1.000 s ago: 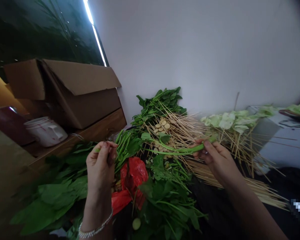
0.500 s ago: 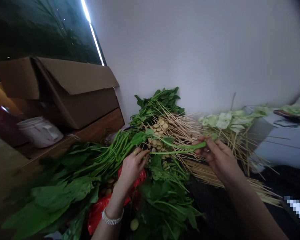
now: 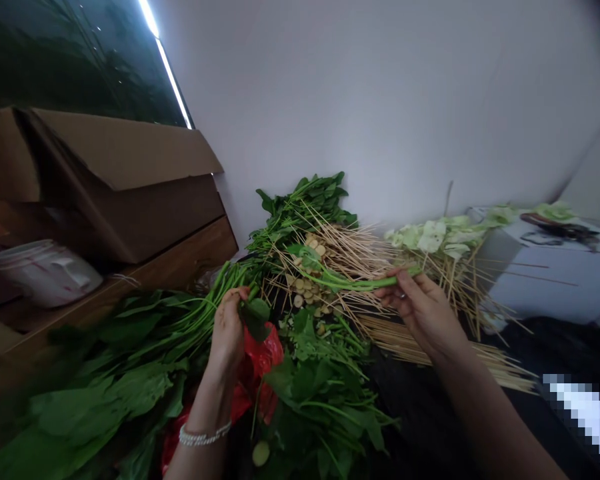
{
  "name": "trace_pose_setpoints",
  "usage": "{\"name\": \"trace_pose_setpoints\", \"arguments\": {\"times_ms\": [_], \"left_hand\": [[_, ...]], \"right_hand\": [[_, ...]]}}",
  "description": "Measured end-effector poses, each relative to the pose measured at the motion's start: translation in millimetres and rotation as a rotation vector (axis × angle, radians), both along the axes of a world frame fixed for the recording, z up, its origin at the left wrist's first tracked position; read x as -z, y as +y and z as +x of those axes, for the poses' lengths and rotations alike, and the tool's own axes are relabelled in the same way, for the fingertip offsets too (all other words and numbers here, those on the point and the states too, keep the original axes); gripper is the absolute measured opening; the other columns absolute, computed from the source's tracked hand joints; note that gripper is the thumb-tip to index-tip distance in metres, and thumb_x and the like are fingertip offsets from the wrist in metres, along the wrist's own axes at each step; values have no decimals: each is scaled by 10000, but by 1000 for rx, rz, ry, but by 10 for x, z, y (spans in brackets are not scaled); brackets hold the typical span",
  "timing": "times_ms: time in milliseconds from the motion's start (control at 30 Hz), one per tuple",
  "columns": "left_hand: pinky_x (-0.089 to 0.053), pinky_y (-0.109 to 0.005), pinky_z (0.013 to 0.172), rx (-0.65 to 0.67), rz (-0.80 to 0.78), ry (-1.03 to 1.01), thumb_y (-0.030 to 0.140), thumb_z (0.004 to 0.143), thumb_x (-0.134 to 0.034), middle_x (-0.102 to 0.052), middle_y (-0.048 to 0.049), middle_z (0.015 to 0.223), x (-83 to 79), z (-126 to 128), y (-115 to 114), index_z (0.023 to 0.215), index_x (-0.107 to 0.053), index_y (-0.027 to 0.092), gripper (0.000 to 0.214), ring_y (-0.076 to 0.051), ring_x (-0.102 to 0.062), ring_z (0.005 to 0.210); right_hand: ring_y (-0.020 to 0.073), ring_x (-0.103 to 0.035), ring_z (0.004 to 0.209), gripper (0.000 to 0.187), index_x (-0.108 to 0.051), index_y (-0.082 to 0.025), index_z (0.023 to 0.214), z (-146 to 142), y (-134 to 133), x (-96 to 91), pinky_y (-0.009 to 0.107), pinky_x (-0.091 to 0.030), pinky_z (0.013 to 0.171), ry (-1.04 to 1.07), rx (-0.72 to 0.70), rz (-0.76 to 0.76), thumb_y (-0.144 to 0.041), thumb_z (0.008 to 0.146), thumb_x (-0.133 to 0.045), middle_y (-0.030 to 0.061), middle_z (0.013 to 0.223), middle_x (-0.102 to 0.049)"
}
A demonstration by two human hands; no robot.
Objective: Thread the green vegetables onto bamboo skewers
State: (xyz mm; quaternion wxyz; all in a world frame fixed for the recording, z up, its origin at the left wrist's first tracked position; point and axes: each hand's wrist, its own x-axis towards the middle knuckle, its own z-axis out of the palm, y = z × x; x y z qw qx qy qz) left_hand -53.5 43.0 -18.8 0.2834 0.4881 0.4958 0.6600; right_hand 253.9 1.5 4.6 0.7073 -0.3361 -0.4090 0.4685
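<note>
Across the middle of the frame, a long green stem (image 3: 365, 285) reaches out from the right hand (image 3: 425, 303), whose thumb and fingers, as I watch from my distant place, are pinched firmly on its thicker end. Its thin end bends upward to some leaves (image 3: 305, 257), in front of the round pale slices (image 3: 307, 290) and the wooden skewers (image 3: 350, 250). Half a second ago I saw the left hand (image 3: 229, 323) at the thin end of this stem; now it has moved to the left, well apart from it, and its fingers are closed together on a loose dark leaf (image 3: 256, 319) that hangs below the fingertips. One of the two thin stalks seems to be missing from the stem, so I judge that the leaf was just pulled off there, and for the work this means the stem is now barer, though not fully stripped. The loose leaf hangs in front of the red plastic bag (image 3: 265, 350), and I cannot tell whether they touch. Just beside the left hand lies a pile of green stalks (image 3: 210, 310), with broad leaves (image 3: 95, 407) toward the lower left of the frame. At lower centre, between the two forearms, I see a heap of leafy greens (image 3: 325, 400).
</note>
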Motion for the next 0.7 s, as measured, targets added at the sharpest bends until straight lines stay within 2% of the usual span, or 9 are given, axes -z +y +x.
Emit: {"name": "trace_pose_setpoints", "arguments": {"times_ms": [67,167,200,267,333,400,467,700], "left_hand": [[-441,-221,662,89,55,-37,315,876,-459,-626,-18,868,-97,93,-66,731,-495,200,189,-145,-575,777],[-415,-216,558,200,114,-22,353,926,-437,-511,41,641,-184,323,-205,828,-520,219,186,-122,-493,576],[-390,-207,522,203,136,67,360,928,-459,-476,53,609,-192,411,-255,856,-551,217,184,-112,-452,533],[-394,-206,532,188,223,336,339,871,-600,-499,49,641,-184,588,-347,956,-623,214,152,-105,-465,555],[-461,-229,631,185,383,576,292,794,-721,-572,12,755,-151,744,-407,1052,-656,211,278,-126,-556,681],[-503,-252,719,165,538,715,244,796,-728,-612,-43,908,-107,859,-424,1092,-667,201,306,-149,-609,814],[-524,-250,745,137,629,784,189,837,-678,-620,-75,988,-62,922,-406,1101,-670,190,264,-150,-627,867],[-551,-301,759,88,714,904,105,833,-633,-678,-67,909,41,924,-310,1083,-663,185,264,-175,-641,839]], "right_hand": [[145,-685,655,274,-637,-211,832,-58,-8,6,231,-535,533,-4,-30,-3,-441,745,-757,11,793,-706],[161,-696,676,252,-624,-211,854,-153,-32,34,253,-545,543,-6,-75,5,-418,768,-742,24,856,-718],[160,-698,681,241,-618,-211,859,-182,-43,45,253,-548,547,-12,-87,10,-410,781,-732,26,876,-720],[157,-701,685,225,-604,-213,871,-237,-69,62,254,-555,551,-34,-106,19,-400,806,-711,28,911,-720],[154,-703,688,223,-590,-214,879,-291,-101,64,252,-560,557,-62,-119,23,-398,819,-699,28,929,-719],[151,-704,691,233,-582,-209,876,-342,-137,47,252,-567,574,-95,-126,23,-404,820,-697,35,934,-719],[149,-702,686,251,-581,-199,859,-384,-172,16,253,-570,585,-136,-127,19,-418,817,-695,48,920,-721],[134,-667,593,279,-577,-186,839,-465,-231,-19,255,-558,572,-260,-92,9,-441,814,-687,37,718,-720]]}}
